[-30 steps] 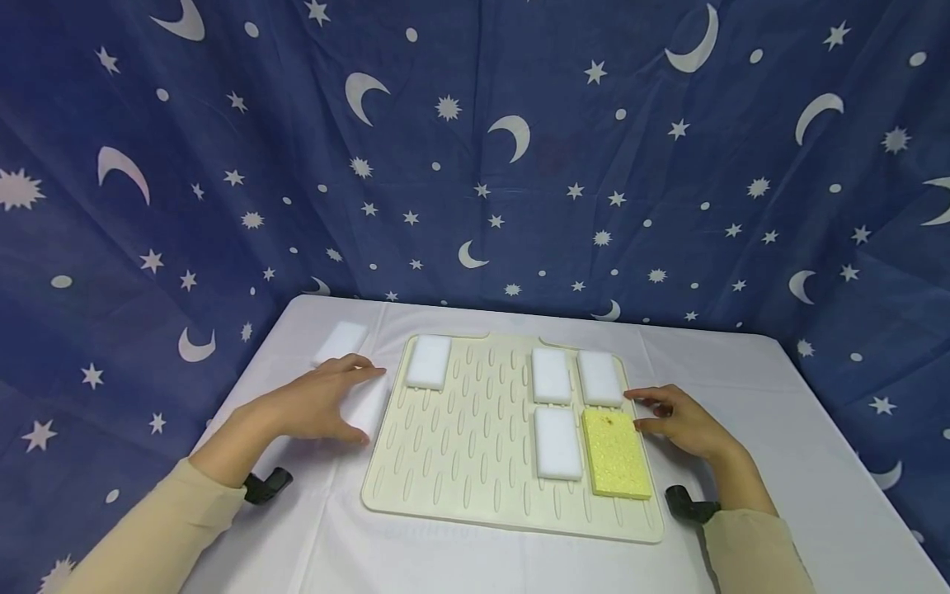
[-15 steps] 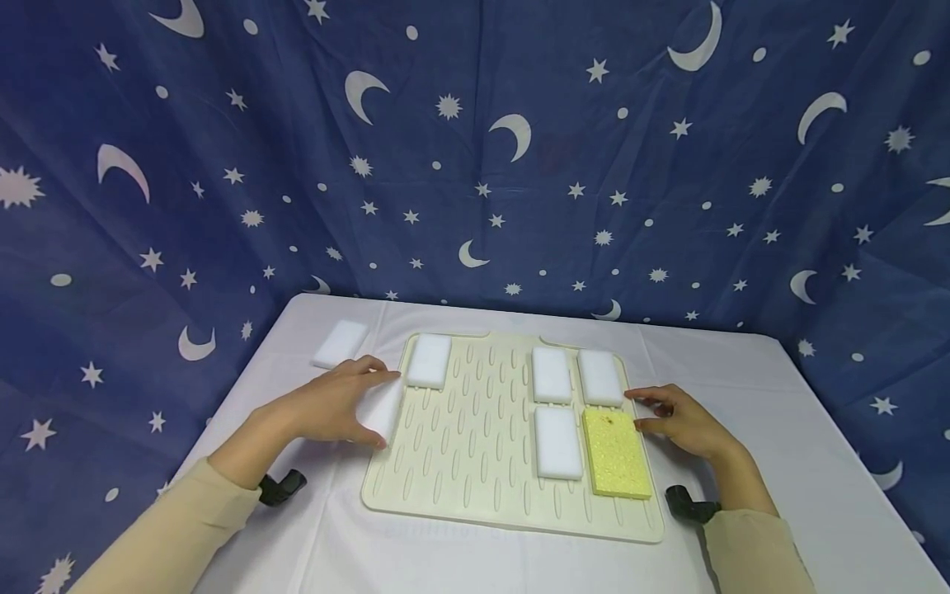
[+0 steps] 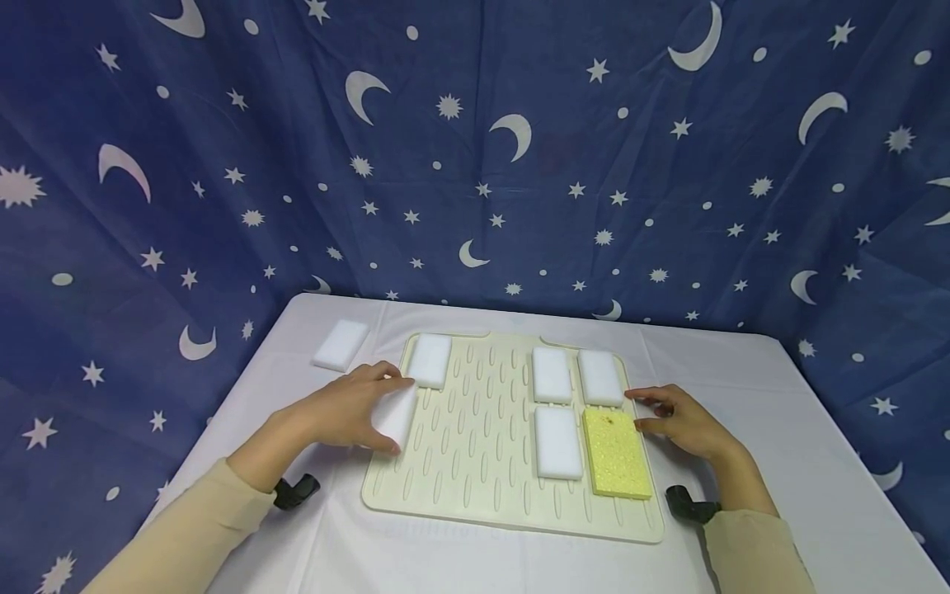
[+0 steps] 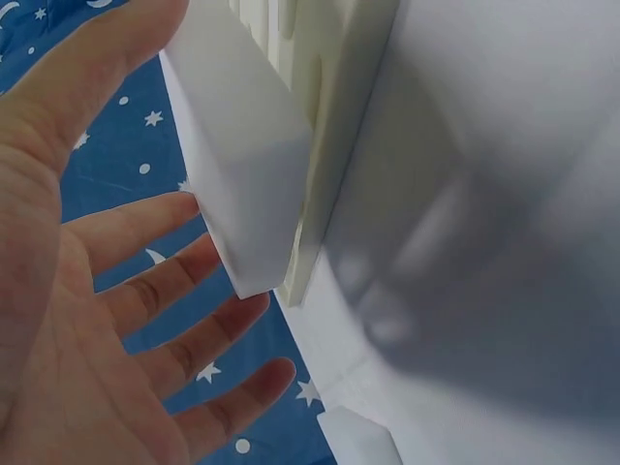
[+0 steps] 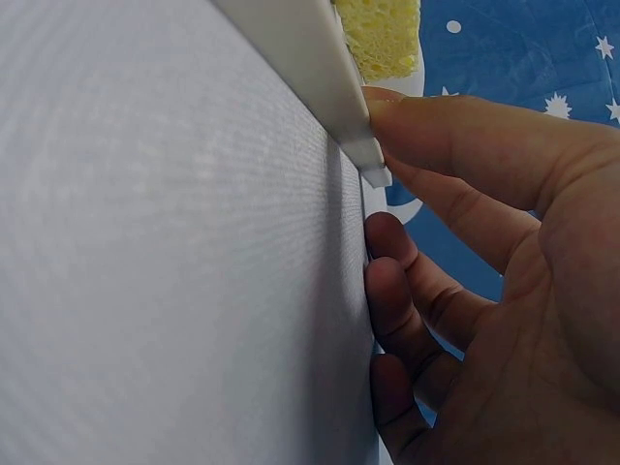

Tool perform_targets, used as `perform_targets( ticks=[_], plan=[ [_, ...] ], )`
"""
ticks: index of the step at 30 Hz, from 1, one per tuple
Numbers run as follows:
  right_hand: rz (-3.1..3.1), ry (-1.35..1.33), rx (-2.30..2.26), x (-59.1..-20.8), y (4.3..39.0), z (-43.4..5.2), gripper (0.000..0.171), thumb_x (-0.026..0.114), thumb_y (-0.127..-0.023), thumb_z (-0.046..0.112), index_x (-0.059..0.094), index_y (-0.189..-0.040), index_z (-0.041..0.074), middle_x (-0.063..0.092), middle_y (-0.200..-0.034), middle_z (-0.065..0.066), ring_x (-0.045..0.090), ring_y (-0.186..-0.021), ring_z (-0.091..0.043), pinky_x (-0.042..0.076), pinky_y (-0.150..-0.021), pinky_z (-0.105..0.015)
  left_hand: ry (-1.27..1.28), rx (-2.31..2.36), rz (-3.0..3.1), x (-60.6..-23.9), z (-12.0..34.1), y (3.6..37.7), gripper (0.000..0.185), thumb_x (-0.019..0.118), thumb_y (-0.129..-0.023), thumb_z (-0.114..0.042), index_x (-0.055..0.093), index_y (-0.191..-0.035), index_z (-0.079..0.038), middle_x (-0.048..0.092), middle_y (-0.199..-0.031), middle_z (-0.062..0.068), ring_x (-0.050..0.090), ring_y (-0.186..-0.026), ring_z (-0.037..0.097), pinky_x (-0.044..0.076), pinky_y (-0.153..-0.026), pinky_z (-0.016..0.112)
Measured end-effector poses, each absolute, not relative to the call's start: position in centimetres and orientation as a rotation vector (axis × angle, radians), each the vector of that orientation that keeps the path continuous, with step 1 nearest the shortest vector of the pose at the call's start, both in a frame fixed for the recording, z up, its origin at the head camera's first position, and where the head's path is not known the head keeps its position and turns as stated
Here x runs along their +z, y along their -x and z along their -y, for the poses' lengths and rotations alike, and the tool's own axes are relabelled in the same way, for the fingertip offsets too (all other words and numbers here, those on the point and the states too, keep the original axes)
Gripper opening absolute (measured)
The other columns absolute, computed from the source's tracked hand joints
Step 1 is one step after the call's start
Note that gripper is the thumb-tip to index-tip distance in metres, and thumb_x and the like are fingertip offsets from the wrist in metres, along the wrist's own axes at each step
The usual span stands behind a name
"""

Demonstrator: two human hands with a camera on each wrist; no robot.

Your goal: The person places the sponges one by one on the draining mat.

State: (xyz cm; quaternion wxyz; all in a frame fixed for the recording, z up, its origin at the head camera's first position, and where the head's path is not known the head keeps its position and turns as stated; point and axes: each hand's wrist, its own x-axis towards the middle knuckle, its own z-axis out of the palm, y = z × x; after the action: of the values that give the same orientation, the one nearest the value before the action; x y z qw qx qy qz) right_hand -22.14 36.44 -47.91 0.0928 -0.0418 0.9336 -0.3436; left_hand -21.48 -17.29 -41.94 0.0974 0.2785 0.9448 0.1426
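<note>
Left hand (image 3: 345, 412) grasping white foam sponge (image 3: 396, 415) at drying mat (image 3: 475, 462) edge, sponge half hidden. Right hand (image 3: 679, 422) relaxed, fingertips touching mat, palm unseen from head view.

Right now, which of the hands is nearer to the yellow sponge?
Right. The right hand rests just beside the yellow sponge, at the mat's edge; the left hand is across the mat, holding a white sponge.

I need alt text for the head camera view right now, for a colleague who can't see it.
A person's left hand holds a white sponge at the left edge of a cream ridged mat, while the right hand rests at its right edge beside a yellow sponge. Four other white sponges lie on the mat, and one on the white table.
</note>
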Motion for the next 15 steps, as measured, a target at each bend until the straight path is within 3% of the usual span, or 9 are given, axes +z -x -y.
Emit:
perform_targets(
  ticks=[8,15],
  plan=[
    [-2.766,0.108,-1.014,-48.0,22.1,-36.5,0.054,0.081,-0.087,0.027,0.067,-0.138,0.016,0.054,-0.138,-0.020,0.050,-0.115,-0.034,0.044,-0.089,-0.043,-0.845,0.420,-2.784,-41.9,16.0,21.3,0.098,0.091,-0.071,-0.054,0.053,-0.152,-0.016,0.050,-0.145,0.003,0.053,-0.127,0.027,0.048,-0.105,0.049],
    [-2.758,0.115,-1.027,-47.9,22.2,-36.5,0.054,0.080,-0.088,0.027,0.067,-0.139,0.016,0.053,-0.137,-0.020,0.050,-0.115,-0.033,0.044,-0.086,-0.039,-0.862,0.399,-2.781,-42.3,15.2,21.4,0.098,0.091,-0.069,-0.056,0.054,-0.151,-0.016,0.052,-0.144,0.002,0.053,-0.124,0.025,0.047,-0.104,0.048]
  ],
)
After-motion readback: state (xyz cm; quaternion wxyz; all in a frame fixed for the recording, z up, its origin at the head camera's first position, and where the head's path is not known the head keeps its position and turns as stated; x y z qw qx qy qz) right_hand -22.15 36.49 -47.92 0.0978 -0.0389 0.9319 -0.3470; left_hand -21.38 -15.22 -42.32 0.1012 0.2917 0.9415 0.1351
